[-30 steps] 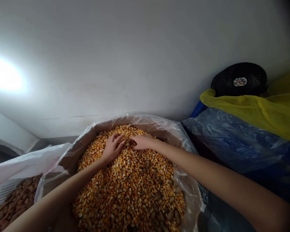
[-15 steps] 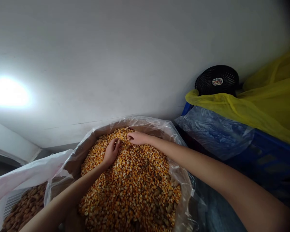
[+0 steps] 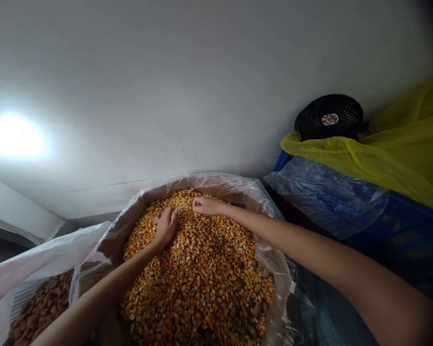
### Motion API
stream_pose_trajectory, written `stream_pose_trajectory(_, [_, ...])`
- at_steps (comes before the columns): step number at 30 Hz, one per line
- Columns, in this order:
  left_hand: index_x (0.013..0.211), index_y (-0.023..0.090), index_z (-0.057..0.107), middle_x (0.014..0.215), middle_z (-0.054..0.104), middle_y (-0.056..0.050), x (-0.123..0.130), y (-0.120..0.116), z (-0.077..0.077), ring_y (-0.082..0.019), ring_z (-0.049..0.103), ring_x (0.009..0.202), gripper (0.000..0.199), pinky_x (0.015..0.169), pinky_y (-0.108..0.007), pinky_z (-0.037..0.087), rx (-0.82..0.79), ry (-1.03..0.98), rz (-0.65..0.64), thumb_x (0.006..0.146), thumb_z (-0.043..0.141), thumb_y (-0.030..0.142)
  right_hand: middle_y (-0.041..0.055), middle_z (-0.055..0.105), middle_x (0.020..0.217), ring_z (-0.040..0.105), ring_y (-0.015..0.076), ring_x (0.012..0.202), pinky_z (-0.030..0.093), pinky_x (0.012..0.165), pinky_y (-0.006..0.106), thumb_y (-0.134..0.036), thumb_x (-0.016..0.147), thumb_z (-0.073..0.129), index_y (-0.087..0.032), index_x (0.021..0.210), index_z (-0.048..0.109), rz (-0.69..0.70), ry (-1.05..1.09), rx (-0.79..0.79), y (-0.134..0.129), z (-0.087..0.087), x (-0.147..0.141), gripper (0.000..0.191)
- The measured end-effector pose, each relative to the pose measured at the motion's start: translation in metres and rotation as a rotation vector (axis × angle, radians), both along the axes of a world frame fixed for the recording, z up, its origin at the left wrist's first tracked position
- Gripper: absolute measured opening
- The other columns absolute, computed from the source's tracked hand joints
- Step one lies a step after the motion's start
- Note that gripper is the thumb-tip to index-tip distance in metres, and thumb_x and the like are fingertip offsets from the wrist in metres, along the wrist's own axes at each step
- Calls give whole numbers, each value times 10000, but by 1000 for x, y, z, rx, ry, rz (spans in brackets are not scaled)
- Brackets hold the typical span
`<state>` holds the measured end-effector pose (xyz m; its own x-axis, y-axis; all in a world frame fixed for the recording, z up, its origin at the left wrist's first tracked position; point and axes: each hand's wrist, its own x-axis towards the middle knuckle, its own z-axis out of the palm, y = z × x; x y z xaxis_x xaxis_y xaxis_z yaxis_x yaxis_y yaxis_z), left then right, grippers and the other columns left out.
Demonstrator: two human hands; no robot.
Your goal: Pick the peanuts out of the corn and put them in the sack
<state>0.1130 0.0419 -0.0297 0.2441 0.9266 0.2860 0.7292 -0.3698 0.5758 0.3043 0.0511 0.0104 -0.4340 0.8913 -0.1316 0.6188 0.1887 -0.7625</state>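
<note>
**Q:** Head view: where are the hands?

**A:** The left hand (image 3: 165,227) and right hand (image 3: 211,206) lie just apart on a heap of corn kernels (image 3: 198,269). The heap fills a clear plastic bag (image 3: 209,181).

**Q:** State of the fingers?

**A:** The left-hand fingers (image 3: 168,216) are curved and slightly spread, their tips among the kernels. The right-hand fingers (image 3: 198,204) are curled narrow, knuckles up. Whether either hand holds kernels cannot be told.

**Q:** What lies around the fingers?

**A:** Below them, darker brown pieces (image 3: 238,286) are scattered through the corn. Left of the fingers, a white sack (image 3: 39,254) holds brown seeds (image 3: 39,307). Right of them are crumpled blue-tinted plastic (image 3: 321,197) over a blue crate (image 3: 400,226), then a yellow plastic sheet (image 3: 346,158) and a black fan (image 3: 328,117). Beyond the fingers stands a white wall (image 3: 166,96).
</note>
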Motion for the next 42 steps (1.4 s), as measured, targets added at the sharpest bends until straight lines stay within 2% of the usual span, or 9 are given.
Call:
stream_pose_trajectory(4, [854, 202, 466, 673, 448, 14, 3, -2, 18, -128, 456, 678, 202, 677, -283, 381, -79, -424, 13, 802, 359, 366, 24, 503, 671, 436, 92, 508, 309, 425, 187, -285, 780, 159, -170, 657, 379, -41, 401, -283, -1, 4, 18, 277])
stream_pose_trajectory(7, [971, 192, 450, 624, 404, 30, 9, -9, 35, -96, 429, 584, 245, 542, -227, 368, -284, -833, 0, 769, 414, 326, 7, 468, 615, 403, 75, 465, 244, 379, 164, -434, 785, 205, -173, 631, 352, -161, 710, -487, -3, 1, 29, 337])
stream_pose_trajectory(9, [998, 170, 464, 603, 392, 32, 10, -16, 47, -84, 412, 546, 285, 503, -213, 350, -436, -911, -59, 745, 448, 302, -24, 409, 536, 344, 60, 417, 206, 363, 160, -523, 742, 338, -175, 609, 348, -241, 623, -478, -6, -1, 32, 373])
stream_pose_trajectory(15, [898, 217, 576, 717, 532, -27, 1, -58, 63, -128, 483, 610, 264, 563, -247, 388, -311, 13, -388, 794, 390, 373, 42, 573, 644, 531, 154, 626, 387, 554, 251, -296, 689, 540, -166, 661, 555, -158, -382, 99, -31, -3, 24, 134])
stream_pose_trajectory(20, [866, 203, 554, 781, 542, -58, 8, -84, 36, -144, 528, 632, 255, 603, -269, 418, -36, 704, -681, 838, 327, 316, 128, 617, 813, 562, 244, 795, 404, 670, 332, -229, 722, 490, -153, 768, 591, -160, -532, 187, -48, -9, 9, 135])
stream_pose_trajectory(26, [914, 178, 503, 838, 543, -88, 13, -81, 17, -186, 544, 700, 180, 610, -306, 429, 12, 840, -714, 826, 359, 240, 133, 615, 802, 565, 245, 757, 402, 633, 329, -213, 721, 470, -144, 771, 566, -128, -539, 187, -44, -12, 9, 128])
stream_pose_trajectory(30, [872, 204, 521, 817, 542, -42, 8, -79, 30, -140, 514, 676, 215, 615, -261, 401, -223, 519, -668, 823, 370, 348, 59, 569, 676, 516, 160, 604, 367, 522, 253, -298, 690, 479, -163, 666, 497, -194, -399, 132, -42, -7, 14, 139])
stream_pose_trajectory(37, [874, 191, 469, 557, 256, 69, 2, -66, 46, -27, 184, 380, 251, 343, -151, 174, -1133, -746, -357, 806, 376, 413, -58, 233, 470, 178, 66, 355, 169, 352, 195, -331, 727, 248, -188, 615, 327, -168, 828, -447, -42, 21, 29, 198])
stream_pose_trajectory(42, [628, 165, 349, 549, 241, 61, -3, -57, 47, -21, 162, 365, 288, 303, -140, 87, -1314, -1116, -254, 796, 400, 394, -55, 238, 452, 158, 74, 353, 145, 362, 193, -327, 758, 202, -188, 620, 345, -280, 1085, -462, -40, 29, 39, 243])
